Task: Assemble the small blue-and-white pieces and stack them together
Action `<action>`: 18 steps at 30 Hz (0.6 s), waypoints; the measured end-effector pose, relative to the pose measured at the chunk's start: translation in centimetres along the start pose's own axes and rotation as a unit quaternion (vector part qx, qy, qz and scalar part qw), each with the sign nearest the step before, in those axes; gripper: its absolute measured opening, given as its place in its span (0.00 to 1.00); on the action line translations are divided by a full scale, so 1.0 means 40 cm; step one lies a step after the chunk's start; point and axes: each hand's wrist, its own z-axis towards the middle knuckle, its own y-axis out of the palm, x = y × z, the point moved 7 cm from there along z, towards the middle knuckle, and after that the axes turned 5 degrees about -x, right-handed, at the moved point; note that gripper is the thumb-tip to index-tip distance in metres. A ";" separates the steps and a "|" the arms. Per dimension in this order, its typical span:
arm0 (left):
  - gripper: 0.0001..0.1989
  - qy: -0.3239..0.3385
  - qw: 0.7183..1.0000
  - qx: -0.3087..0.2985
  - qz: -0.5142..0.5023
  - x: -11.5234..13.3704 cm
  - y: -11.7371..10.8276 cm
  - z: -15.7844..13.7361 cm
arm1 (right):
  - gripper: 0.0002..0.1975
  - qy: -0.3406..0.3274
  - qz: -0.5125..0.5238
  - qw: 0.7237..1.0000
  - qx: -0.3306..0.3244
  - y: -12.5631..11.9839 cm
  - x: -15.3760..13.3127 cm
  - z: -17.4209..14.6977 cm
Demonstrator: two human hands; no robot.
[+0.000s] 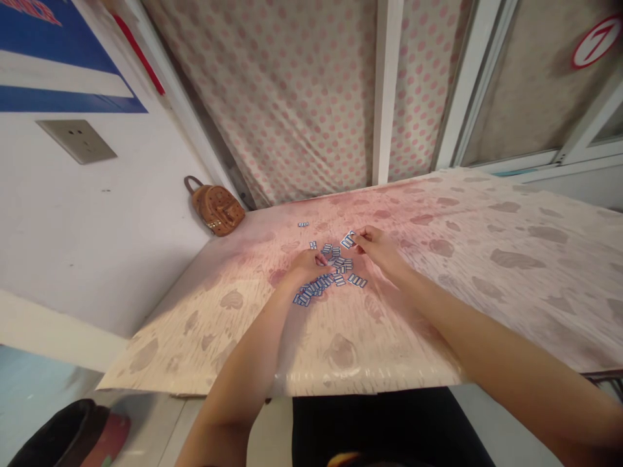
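Small blue-and-white cards (pixel 318 285) lie in a loose, overlapping pile on the patterned tablecloth, with a row of them fanned toward the lower left. Held up at the far right side of the pile, one card (pixel 348 239) is pinched between the thumb and fingers of my right hand (pixel 370 242). My left hand (pixel 310 264) rests low over the pile's left side, its fingers curled and its thumb reaching among the cards. Whatever is between those fingers is too small to make out. A single card (pixel 303 224) lies apart, farther back.
A brown backpack-shaped bag (pixel 219 206) stands at the table's back left corner against the white wall. Behind the table hangs a dotted curtain (pixel 292 97). The tablecloth (pixel 487 285) stretches far to the right. A dark-and-red container (pixel 73 434) sits on the floor at lower left.
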 end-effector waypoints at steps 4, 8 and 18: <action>0.10 0.007 1.000 -0.003 -0.019 0.011 0.001 -0.007 | 0.08 -0.004 0.000 1.000 0.003 -0.001 -0.003 -0.001; 0.14 0.013 1.000 0.017 0.000 0.018 -0.011 -0.012 | 0.08 -0.004 -0.008 1.000 -0.002 0.000 -0.007 -0.003; 0.16 0.006 1.000 -0.008 -0.026 -0.007 0.004 0.008 | 0.06 -0.003 -0.017 1.000 0.010 -0.002 -0.022 -0.009</action>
